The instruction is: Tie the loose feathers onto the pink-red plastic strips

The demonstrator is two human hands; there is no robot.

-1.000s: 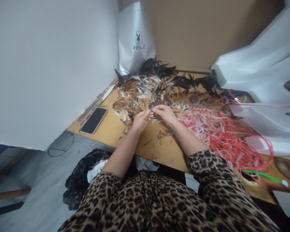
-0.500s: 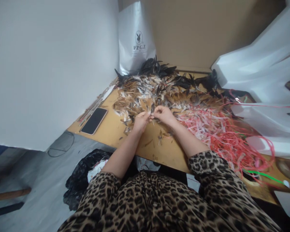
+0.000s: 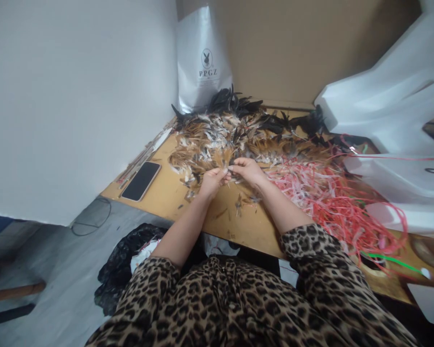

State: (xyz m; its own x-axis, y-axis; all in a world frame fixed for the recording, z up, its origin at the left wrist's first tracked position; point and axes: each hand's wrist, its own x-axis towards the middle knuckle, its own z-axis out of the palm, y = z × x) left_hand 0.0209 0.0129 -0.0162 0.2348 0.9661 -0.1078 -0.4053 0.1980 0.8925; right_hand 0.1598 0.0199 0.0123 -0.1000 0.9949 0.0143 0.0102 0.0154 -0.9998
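Observation:
My left hand [image 3: 213,180] is closed in a pinch on the base of a small fan of brown feathers [image 3: 222,158], which points away from me. Close against it, my right hand [image 3: 249,170] has thumb and finger pinched at the same spot. Whatever lies between its fingertips is too small to make out. Just beyond both hands spreads a heap of brown and white feathers [image 3: 217,129], with black feathers [image 3: 229,100] at its far side. To the right, a tangle of red and pink strips [image 3: 332,207] covers the table [image 3: 246,231].
A phone [image 3: 141,181] lies at the table's left side, beside a white wall panel [image 3: 79,106]. Behind the heap stands a white printed bag [image 3: 204,72]. White plastic pieces [image 3: 379,101] rise on the right. Below the left edge sits a black plastic bag [image 3: 119,270].
My right hand's fingers have straightened slightly at the pinch. Both hands stay at the base of the feathers, and the view has shifted a little.

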